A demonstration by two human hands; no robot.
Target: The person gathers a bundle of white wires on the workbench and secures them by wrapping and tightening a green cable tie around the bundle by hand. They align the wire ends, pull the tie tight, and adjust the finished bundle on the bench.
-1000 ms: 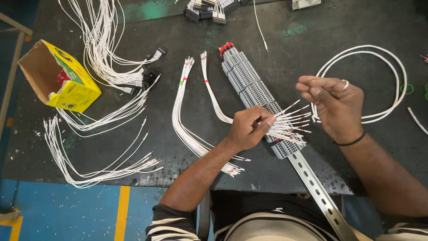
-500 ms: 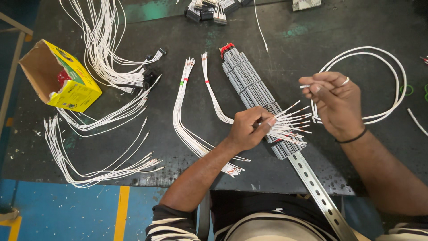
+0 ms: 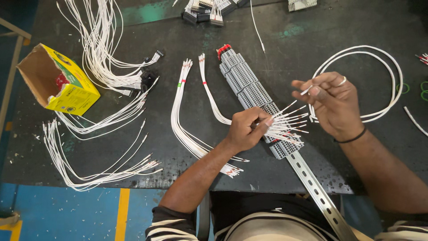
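nearest us, the metal rail (image 3: 318, 196) is running out from under our chest, up and to the left across the dark counter (image 3: 285, 40), carrying the row of grey terminal blocks (image 3: 249, 87). our left hand (image 3: 245, 130) is resting on the near end of that row, its grip closed on a fan of short white wires (image 3: 290, 125) whose tips are spreading rightward. our right hand (image 3: 327, 105) is hovering just right of the fan, above the rail, its grip pinching a single white wire end (image 3: 306, 90) that is pointing left toward the blocks. so the blocks are lying left and slightly below this grip, their long axis slanting up-left, and our right hand is the nearer one with the loose wire. compared with a second ago, the right hand is sitting a little higher and the wire end is now showing clear of the fingers. farther out, a yellow box (image 3: 73, 85) and a coiled white cable (image 3: 388, 76) are lying.
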